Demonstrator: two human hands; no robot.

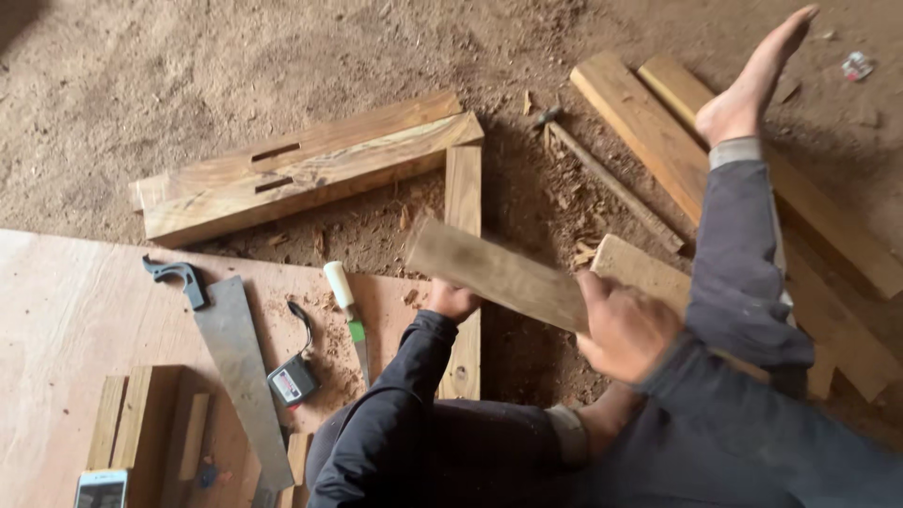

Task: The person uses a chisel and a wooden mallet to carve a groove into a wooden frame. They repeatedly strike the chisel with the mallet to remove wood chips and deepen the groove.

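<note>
While your right hand (625,329) grips the short plank (499,273) with fingers closed, your left hand (450,301) rests on the upright board (463,273); its grip is unclear.

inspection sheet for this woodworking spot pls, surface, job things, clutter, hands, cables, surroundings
surface: plywood sheet on a dirt floor, sawdust on both
job's things: short plank held tilted; upright board under the left hand
clutter: handsaw, chisel, tape measure, phone, wood blocks
grippers: left hand on the board; right hand grips the plank
cables: nothing seen
surroundings: mortised beams, loose planks, bare foot
</note>
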